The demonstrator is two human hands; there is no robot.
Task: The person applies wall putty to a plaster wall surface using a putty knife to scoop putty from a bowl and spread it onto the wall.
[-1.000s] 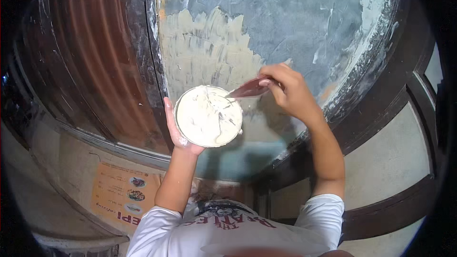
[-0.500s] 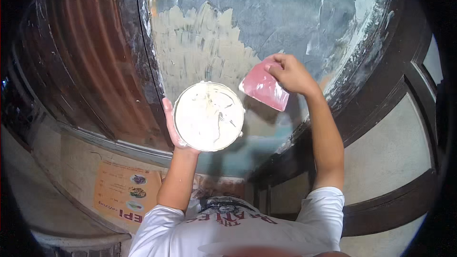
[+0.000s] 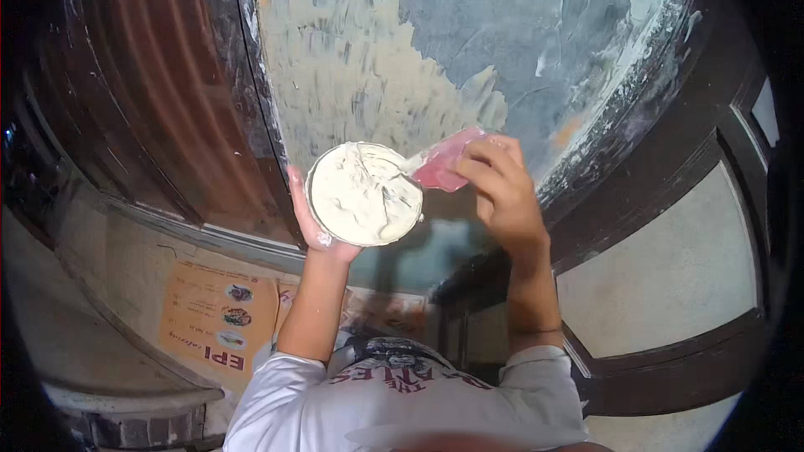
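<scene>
My left hand holds a round tub from below and its left side, thumb up along the rim. Thick cream-coloured putty fills it, with ridges and grooves on the surface. In my right hand is a pink flat spreader, pinched between thumb and fingers. Its left edge carries some putty and lies at the tub's right rim. Beyond both hands stands a grey-blue wall panel, partly coated with streaky cream putty on its left side.
Brown corrugated boarding runs along the left behind a dark post. Dark wooden framing with pale panels curves along the right. An orange printed poster lies at the lower left, beside a ledge.
My right hand has brought the spreader down and left, turning it toward the tub's rim. The coated patch on the panel now reaches farther right. The tub has shifted slightly.
</scene>
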